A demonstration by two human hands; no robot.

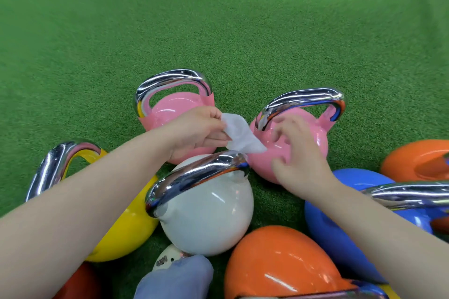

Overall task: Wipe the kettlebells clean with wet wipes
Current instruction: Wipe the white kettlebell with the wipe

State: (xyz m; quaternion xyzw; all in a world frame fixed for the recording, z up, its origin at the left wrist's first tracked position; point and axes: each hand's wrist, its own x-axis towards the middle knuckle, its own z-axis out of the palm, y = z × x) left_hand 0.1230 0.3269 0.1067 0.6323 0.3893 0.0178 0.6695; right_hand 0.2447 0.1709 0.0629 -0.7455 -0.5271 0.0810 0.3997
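Wet wipe: your left hand (198, 130) pinches the white wet wipe (240, 137) by one edge, the grip clamped on it between thumb and fingers. The rest hangs loose toward the right pink kettlebell (295, 139). It looks thin, limp and light, so it will probably fold and bunch; a flat pad under your fingers would likely wipe better than a dangling corner.

Right hand: your right hand (297, 153) lies over the side of the right pink kettlebell with fingers spread and relaxed, its grip apart and holding nothing. The fingers are blurred, so I cannot tell whether they press on the shell.

Kettlebells: they stand and lie close together on the green turf floor (218, 31). There are two pink ones, the left pink kettlebell (170, 107) just behind your left hand, a white kettlebell (206, 211) nearest you, a yellow kettlebell (126, 223) under your left forearm, plus orange and blue ones at the right.

Handling: judge them heavy and rigid. The painted shells are glossy and probably slick, more so once damp.

Where to hold: take the chrome handle (301, 99) to steady or tilt one, not the round body.

Risk: tightly packed bells could roll onto fingers.
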